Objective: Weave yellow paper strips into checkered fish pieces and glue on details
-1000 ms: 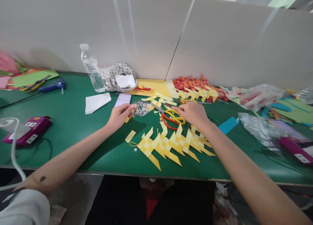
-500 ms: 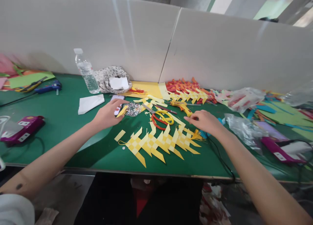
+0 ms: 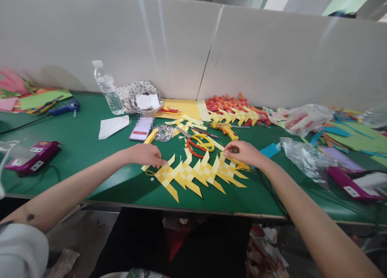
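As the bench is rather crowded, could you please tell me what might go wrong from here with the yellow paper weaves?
1. The left hand and right hand touch opposite ends of the weaves; any pull apart could tear or unpick the thin strips.
2. The scissors lie just behind the row, between the hands; a forward reach might catch the blades.
3. The weaves sit near the front edge of the table and could slide off.

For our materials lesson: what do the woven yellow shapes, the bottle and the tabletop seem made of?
Woven shapes: matte paper strips, flat with cut ends.
Bottle: clear glossy plastic, see-through.
Tabletop: smooth green mat, perhaps rubber or vinyl; faint sheen.
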{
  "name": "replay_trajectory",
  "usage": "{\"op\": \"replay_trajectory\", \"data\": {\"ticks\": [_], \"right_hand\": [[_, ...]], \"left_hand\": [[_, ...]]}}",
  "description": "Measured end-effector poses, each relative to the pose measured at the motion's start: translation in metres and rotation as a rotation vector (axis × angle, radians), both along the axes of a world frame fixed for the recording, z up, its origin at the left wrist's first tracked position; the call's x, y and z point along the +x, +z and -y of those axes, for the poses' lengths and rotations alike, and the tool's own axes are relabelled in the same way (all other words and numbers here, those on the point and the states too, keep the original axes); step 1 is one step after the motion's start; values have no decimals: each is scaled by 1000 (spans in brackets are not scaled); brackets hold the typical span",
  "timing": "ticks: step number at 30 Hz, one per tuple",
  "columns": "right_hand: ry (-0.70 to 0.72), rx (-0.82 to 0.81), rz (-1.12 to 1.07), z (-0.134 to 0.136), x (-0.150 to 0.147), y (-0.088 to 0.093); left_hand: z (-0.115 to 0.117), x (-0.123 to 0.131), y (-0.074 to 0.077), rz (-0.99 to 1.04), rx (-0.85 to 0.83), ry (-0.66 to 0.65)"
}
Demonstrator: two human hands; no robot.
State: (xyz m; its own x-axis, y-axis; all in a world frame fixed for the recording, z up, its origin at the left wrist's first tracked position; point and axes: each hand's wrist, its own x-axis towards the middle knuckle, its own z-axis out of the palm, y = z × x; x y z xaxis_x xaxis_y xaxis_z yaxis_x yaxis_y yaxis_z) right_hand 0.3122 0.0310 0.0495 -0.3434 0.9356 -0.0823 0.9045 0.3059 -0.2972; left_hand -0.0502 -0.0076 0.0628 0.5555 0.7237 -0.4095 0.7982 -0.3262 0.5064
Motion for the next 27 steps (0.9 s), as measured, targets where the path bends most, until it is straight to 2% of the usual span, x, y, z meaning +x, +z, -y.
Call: {"op": "replay_trajectory", "data": {"ticks": [4, 12, 17, 24, 27], "right_hand": [[-9, -13, -47, 0, 0, 2], [-82, -60, -126, 9, 2, 4], [-84, -28, -229, 13, 3, 2], [-106, -199, -365, 27, -2, 5], [-103, -130, -304, 31, 0, 6]], "left_hand": [[0, 7, 2, -123, -1, -12], [0, 0, -8, 117, -188, -64], [-3, -7, -10, 159, -220, -27], [-9, -16, -8, 231, -282, 68], [-10, -18, -11, 247, -304, 98]]}}
